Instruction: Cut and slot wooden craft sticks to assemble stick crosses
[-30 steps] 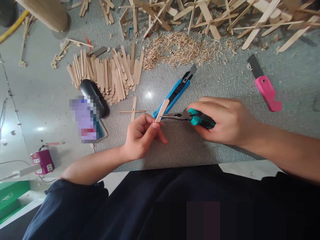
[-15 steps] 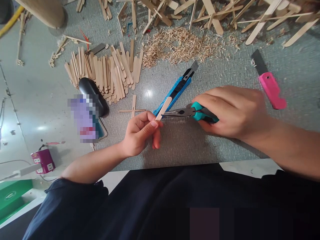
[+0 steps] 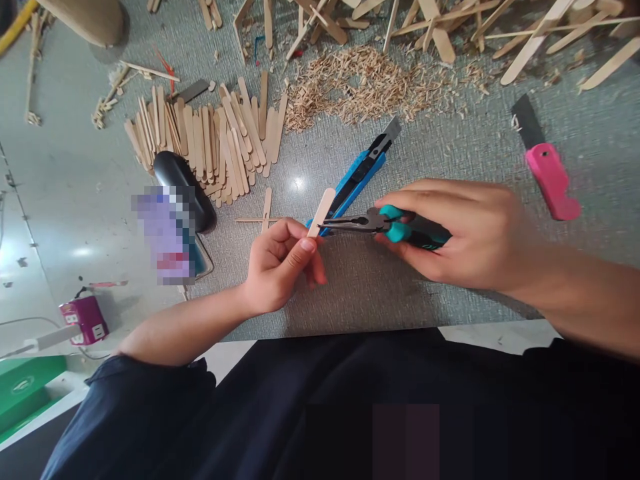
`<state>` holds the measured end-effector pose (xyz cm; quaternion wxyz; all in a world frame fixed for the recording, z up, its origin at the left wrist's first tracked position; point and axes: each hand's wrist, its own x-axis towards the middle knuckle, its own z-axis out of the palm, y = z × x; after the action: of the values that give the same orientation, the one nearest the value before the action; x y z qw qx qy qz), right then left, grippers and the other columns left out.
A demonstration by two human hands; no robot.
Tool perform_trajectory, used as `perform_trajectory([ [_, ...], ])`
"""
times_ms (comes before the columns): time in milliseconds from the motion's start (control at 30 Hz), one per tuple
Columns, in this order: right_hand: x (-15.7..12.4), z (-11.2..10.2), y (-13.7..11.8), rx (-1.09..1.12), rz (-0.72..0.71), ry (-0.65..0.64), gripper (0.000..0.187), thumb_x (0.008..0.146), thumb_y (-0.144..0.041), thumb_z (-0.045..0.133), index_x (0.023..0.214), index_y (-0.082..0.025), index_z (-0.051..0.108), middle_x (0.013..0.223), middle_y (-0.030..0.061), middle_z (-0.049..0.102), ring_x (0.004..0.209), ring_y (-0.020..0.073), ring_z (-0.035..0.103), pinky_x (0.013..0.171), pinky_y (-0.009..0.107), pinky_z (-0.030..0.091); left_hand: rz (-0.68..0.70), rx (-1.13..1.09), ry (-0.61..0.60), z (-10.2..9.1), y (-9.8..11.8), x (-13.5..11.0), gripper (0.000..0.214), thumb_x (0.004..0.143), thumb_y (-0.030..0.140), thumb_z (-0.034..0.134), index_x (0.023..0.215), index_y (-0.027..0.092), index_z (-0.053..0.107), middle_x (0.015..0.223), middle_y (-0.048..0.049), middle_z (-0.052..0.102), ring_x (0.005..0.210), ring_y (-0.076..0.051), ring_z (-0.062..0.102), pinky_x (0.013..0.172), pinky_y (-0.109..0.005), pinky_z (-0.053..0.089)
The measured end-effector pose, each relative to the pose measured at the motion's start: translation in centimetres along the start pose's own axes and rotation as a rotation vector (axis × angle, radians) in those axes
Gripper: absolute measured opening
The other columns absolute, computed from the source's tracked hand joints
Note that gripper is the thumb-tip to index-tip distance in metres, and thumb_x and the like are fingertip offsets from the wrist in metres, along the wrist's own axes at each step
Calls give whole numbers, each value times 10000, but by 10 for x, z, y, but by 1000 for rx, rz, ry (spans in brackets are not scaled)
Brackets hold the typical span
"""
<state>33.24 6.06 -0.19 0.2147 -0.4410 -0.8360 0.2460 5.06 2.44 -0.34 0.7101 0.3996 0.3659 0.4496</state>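
Note:
My left hand (image 3: 280, 263) pinches the lower end of a wooden popsicle stick (image 3: 323, 208) between thumb and fingers, holding it tilted above the table. In my right hand (image 3: 460, 230) are needle-nose pliers (image 3: 367, 221) with teal and black handles. Their tips meet the right edge of the stick near its middle; whether the jaws grip the wood I cannot tell. A blue utility knife (image 3: 360, 172) lies on the table behind the stick and pliers, its blade pointing up and right. Left of the stick, two crossed popsicle sticks (image 3: 267, 200) lie partly behind my left hand.
Many loose popsicle sticks (image 3: 235, 153) lie at the left beside a black case (image 3: 183, 190) and a blurred-out phone (image 3: 165, 237). Wood chips (image 3: 365, 83) are heaped farther back. A pink-handled knife (image 3: 553, 180) lies at right. Joined sticks (image 3: 435, 30) fill the far edge.
The pliers have turned slightly in my right hand, showing more of the handles. The stick in my left hand stands a little more upright. The view has shifted slightly.

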Motion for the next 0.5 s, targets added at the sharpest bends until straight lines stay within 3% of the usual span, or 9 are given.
perform_trajectory([
  [200, 1, -2, -1, 70, -41, -2, 255, 1038, -318, 749, 1286, -376, 746, 1143, 33, 872, 933, 311, 833, 789, 478, 679, 54, -5, -20, 1, 0, 0, 279, 1157, 430, 732, 1016, 204, 651, 646, 43, 787, 440, -62, 663, 449, -119, 513],
  [367, 2, -2, -3, 87, -62, -5, 242, 1058, -279, 728, 1278, -381, 726, 1113, 14, 864, 905, 289, 829, 757, 468, 670, 4, 42, -10, 1, 0, -2, 357, 1133, 525, 753, 1002, 213, 637, 635, 40, 771, 445, -75, 665, 449, -139, 519],
  [500, 2, -3, -4, 89, -65, -7, 202, 1074, -302, 719, 1257, -387, 730, 1072, 6, 863, 869, 282, 823, 717, 461, 655, 44, 35, -29, 1, 0, -2, 309, 1150, 473, 737, 1016, 213, 639, 636, 43, 768, 452, -67, 669, 461, -131, 516],
])
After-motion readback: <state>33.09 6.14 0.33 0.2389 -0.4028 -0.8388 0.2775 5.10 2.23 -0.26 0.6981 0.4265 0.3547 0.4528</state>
